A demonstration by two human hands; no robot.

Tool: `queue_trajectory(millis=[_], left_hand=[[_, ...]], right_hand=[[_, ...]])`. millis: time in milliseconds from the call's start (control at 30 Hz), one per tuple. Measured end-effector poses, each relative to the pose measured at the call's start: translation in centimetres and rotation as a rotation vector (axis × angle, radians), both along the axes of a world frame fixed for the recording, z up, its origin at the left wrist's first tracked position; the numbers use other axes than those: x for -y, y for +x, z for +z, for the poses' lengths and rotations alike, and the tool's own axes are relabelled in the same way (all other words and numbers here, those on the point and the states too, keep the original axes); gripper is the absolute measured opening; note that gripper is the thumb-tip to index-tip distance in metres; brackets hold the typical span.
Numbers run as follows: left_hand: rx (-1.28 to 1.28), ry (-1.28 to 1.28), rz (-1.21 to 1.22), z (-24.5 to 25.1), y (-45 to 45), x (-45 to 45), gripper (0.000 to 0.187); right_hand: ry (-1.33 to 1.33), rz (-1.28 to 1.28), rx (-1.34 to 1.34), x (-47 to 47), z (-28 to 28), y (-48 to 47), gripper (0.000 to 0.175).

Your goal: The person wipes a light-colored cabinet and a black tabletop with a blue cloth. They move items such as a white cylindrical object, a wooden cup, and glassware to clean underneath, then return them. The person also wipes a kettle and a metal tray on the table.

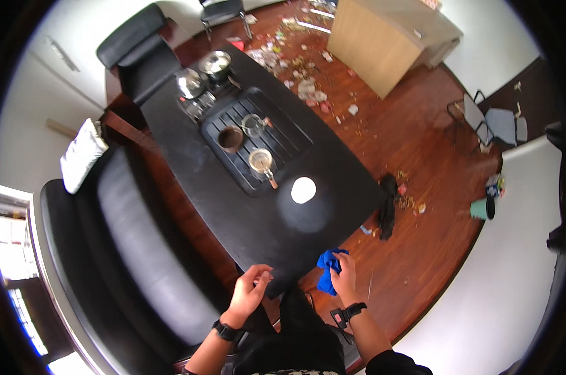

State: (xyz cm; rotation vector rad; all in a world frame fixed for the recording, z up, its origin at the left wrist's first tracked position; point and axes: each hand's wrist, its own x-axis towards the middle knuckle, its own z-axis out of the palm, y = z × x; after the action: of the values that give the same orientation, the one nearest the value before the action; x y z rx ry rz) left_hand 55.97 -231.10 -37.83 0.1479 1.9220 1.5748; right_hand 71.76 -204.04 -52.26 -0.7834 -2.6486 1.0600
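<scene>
A crumpled blue cloth (327, 274) is gripped in my right hand (344, 276), just off the near right edge of a long black table (217, 211). At the table's near end is my left hand (250, 290), its fingers loosely curled and nothing seen in them. On the table a black slatted tea tray (287, 126) bears a brown bowl (230, 139), a glass pitcher (253, 125) and a glass vessel with a strainer (261, 161). A round white thing (304, 190) lies beside the tray. Shiny metal kettles (215, 64) stand at the far end.
A black leather sofa (142, 248) with a white cushion (82, 157) runs along the left. Litter (311, 89) is strewn over the wooden floor beyond the table, near a wooden desk (374, 42). To the right are a green bin (482, 208), a folding chair (498, 124) and a black item (387, 206).
</scene>
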Motion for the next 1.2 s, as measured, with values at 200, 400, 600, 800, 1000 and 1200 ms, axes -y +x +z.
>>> queue_trajectory(millis=[200, 400, 600, 800, 1000, 1200], left_hand=[[-0.574, -0.097, -0.026, 23.2, -1.2, 4.9, 0.014], [-1.295, -0.097, -0.087, 41.8, 0.6, 12.8, 0.038], [-1.390, -0.054, 0.008, 52.3, 4.9, 19.6, 0.022], [-1.539, -0.057, -0.309, 55.9, 4.9, 24.4, 0.052], [-1.596, -0.086, -0.274, 56.5, 5.9, 24.0, 0.044], [-1.722, -0.058, -0.081, 55.3, 5.5, 25.1, 0.038]], right_hand=[[0.211, 0.165, 0.098, 0.7, 8.8, 3.0, 0.057], [0.157, 0.122, 0.155, 4.2, 11.9, 7.1, 0.054], [0.174, 0.041, 0.183, 8.0, 12.8, 9.1, 0.045], [0.121, 0.032, 0.121, 9.8, 13.0, 7.7, 0.048], [0.114, 0.020, -0.013, 9.0, 11.8, 6.1, 0.045], [0.128, 0.007, 0.028, 7.1, 11.8, 5.1, 0.042]])
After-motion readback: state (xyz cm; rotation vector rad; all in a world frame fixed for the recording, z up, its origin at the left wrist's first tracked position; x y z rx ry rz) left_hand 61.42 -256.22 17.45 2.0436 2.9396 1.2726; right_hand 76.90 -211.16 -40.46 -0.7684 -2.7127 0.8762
